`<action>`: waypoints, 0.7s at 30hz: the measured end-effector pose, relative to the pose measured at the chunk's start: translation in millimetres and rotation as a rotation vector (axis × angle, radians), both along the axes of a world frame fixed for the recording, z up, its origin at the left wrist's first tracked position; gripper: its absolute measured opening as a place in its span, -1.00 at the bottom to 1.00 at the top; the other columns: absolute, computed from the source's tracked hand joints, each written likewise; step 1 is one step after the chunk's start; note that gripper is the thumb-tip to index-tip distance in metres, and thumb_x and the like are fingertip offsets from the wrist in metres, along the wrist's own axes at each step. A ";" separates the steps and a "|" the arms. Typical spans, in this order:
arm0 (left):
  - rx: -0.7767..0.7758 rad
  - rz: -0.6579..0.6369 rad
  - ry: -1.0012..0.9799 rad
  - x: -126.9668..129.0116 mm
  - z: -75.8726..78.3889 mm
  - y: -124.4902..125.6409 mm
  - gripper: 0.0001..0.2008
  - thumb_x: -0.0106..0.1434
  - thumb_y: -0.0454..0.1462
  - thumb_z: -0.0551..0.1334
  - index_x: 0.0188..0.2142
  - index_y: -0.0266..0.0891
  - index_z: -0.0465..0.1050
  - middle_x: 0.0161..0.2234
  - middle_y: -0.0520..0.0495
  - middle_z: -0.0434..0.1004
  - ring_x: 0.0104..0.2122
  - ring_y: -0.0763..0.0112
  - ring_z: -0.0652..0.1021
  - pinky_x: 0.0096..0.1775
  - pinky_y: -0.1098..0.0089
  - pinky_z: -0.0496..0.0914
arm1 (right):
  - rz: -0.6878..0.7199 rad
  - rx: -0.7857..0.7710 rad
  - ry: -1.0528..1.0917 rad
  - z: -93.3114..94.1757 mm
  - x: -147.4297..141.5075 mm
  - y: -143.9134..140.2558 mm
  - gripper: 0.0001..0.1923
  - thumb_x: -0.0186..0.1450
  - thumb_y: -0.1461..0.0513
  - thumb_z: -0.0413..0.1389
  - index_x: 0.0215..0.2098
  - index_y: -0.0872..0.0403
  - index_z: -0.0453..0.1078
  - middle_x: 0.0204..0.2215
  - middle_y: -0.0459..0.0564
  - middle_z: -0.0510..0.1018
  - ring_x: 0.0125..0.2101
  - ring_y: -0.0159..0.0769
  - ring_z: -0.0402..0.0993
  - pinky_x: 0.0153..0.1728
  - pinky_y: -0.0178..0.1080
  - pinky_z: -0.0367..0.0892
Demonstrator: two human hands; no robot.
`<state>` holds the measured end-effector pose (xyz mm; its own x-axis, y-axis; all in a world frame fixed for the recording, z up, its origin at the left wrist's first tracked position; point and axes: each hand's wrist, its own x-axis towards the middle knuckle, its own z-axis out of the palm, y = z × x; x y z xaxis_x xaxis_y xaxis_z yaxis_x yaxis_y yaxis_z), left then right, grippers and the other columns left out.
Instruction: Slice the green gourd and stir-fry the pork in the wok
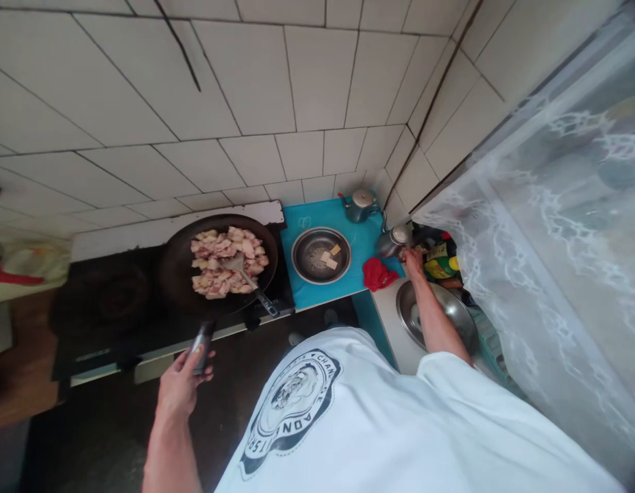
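My left hand (186,373) is closed around the dark handle (203,342) of a wok. The wok (176,274) sits on the black gas stove and holds a heap of pale pink chopped meat (229,274). A metal spatula (250,279) lies in the meat, its dark handle resting over the wok's rim. Far to the right, my right hand (412,262) is closed at the side of a small metal kettle (393,241) with a domed lid. The fingers are partly hidden, and the kettle stands near the corner.
A metal bowl (299,263) with several pale pieces stands on the blue mat (317,294). Behind it is a second kettle (361,205). A red cloth (379,274) lies before the right-hand kettle. A large steel basin (407,308) is under my right forearm, beside a lace curtain (543,239).
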<state>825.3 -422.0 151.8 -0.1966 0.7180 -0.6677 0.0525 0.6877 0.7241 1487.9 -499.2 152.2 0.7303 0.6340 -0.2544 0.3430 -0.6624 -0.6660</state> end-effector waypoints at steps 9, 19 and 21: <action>-0.050 0.037 0.157 15.7 17.3 0.4 -0.57 0.03 -0.08 0.51 -0.17 -0.23 0.54 -0.32 -0.02 0.63 -0.56 0.47 0.49 -0.53 0.45 0.47 | 0.061 -0.155 0.062 -20.8 45.4 15.2 -0.52 0.47 -0.13 -0.23 -0.50 -0.09 0.04 -0.60 -0.06 0.35 -0.32 -0.17 0.40 -0.27 -0.16 0.37; -0.081 0.005 0.182 27.3 28.2 3.6 -0.55 0.14 -0.01 0.51 -0.16 -0.26 0.51 -0.32 -0.05 0.63 -0.57 0.51 0.48 -0.51 0.48 0.45 | 0.235 -0.183 -0.165 -20.1 63.5 24.4 -0.59 0.46 0.00 -0.21 -0.52 -0.10 0.09 -0.52 -0.04 0.45 -0.31 -0.16 0.38 -0.21 -0.13 0.38; -0.076 -0.008 0.163 26.0 27.4 4.0 -0.54 0.15 -0.01 0.52 -0.14 -0.27 0.51 -0.32 -0.05 0.63 -0.57 0.52 0.49 -0.51 0.48 0.45 | 0.279 -0.134 -0.226 -15.4 65.5 20.5 -0.62 0.44 0.02 -0.23 -0.47 -0.09 0.18 -0.47 0.00 0.48 -0.28 -0.10 0.41 -0.21 -0.07 0.40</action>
